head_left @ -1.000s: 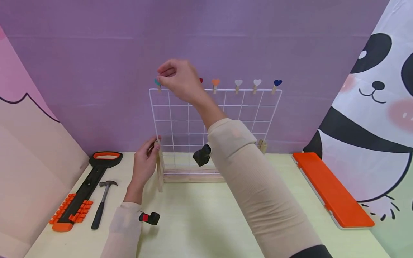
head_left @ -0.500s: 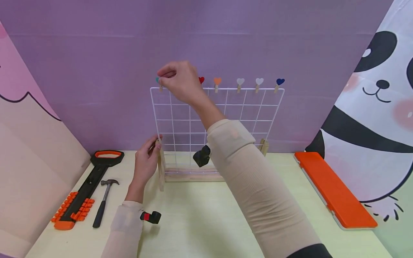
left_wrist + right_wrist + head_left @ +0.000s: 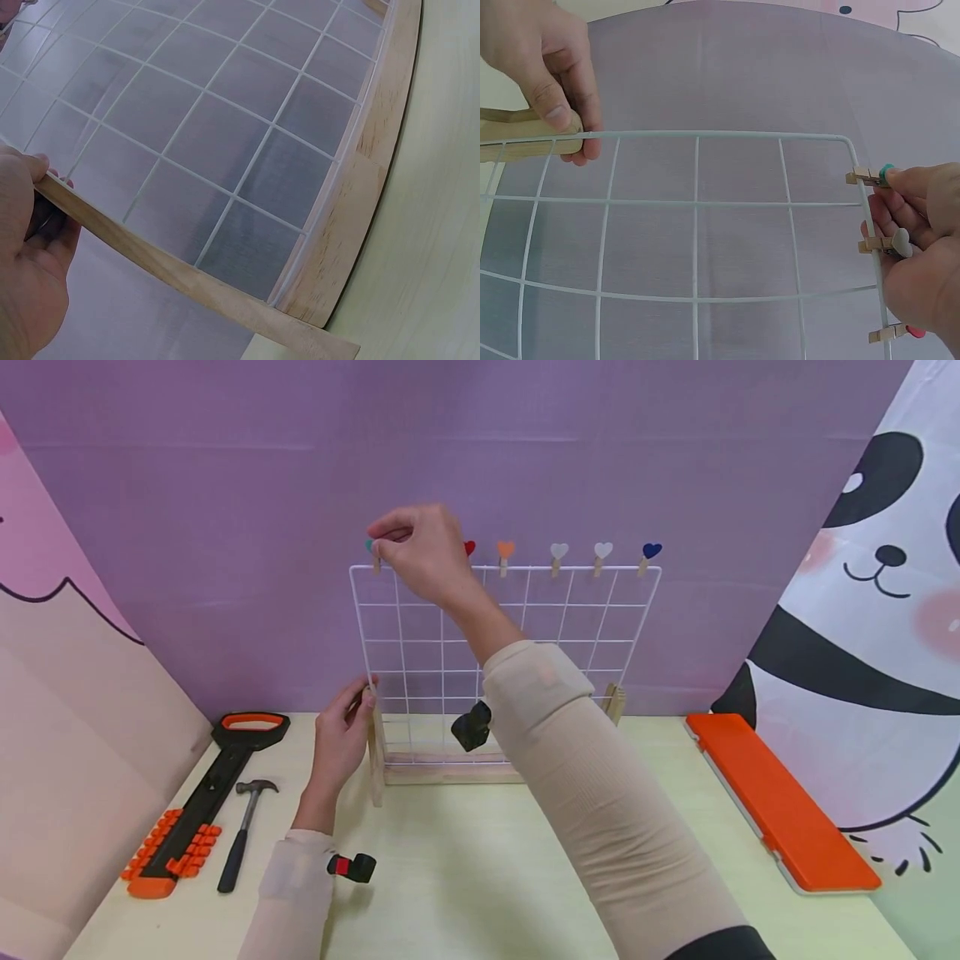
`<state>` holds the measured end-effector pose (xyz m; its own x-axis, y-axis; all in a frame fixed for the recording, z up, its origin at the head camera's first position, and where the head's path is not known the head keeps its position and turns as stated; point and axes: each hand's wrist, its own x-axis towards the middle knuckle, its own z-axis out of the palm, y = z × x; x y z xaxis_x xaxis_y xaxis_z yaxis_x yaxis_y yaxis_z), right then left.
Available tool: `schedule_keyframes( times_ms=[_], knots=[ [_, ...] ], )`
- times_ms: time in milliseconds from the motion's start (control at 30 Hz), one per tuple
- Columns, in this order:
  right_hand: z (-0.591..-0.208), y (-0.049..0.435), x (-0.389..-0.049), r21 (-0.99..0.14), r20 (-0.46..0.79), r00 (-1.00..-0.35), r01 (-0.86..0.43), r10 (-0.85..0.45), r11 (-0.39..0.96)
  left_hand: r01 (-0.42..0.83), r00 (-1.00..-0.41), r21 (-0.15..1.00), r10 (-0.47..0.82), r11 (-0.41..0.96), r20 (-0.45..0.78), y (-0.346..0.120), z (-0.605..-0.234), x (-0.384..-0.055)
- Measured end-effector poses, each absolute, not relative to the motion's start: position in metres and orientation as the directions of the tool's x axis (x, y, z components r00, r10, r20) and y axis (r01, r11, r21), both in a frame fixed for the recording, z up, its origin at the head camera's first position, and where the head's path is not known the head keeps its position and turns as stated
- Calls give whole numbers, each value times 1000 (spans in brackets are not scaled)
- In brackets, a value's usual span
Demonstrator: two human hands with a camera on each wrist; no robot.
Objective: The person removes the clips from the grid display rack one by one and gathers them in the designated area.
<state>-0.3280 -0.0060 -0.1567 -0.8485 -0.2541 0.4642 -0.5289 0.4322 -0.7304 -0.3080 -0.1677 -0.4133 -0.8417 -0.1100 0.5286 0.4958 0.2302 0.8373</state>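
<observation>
A white wire grid panel [image 3: 442,641] stands upright in a wooden stand [image 3: 450,773]. At its top left corner, my right hand [image 3: 431,552] pinches a small wooden clothespin with a teal heart [image 3: 886,174], which sits across the top wire. Beside those fingers in the right wrist view, a clothespin with a white heart [image 3: 901,243] is clipped on the same wire, and one with a red heart [image 3: 915,331] follows. My left hand [image 3: 341,739] grips the stand's left wooden upright [image 3: 150,262], thumb on one side and fingers on the other.
More heart clothespins line the top wire: orange [image 3: 506,552], white [image 3: 559,552], another white [image 3: 603,552] and dark blue [image 3: 651,552]. A black and orange tool [image 3: 202,810] and a hammer [image 3: 246,835] lie at left. A flat orange case [image 3: 780,802] lies at right.
The right thumb and fingers have closed in on the teal-heart clothespin, covering more of it. My left hand keeps its grip on the upright. The head view has shifted slightly.
</observation>
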Motion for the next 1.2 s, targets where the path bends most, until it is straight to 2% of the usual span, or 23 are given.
schedule_keyframes(
  times_ms=[200,467,900,1200],
  knots=[
    [-155,-4,-327,-724,469,-851,-523,-234,450,499,-845,845,-109,193,524,-165,-414,-308],
    [-138,5,-324,-705,543,-808,-587,-229,397,509,-832,828,-114,235,544,-165,-414,-311],
    [-138,48,-304,-681,677,-704,-710,-215,180,493,-841,837,-117,238,528,-164,-416,-310],
    [-160,93,-288,-741,624,-767,-642,-152,197,510,-833,829,-109,232,543,-163,-414,-312]
  ],
)
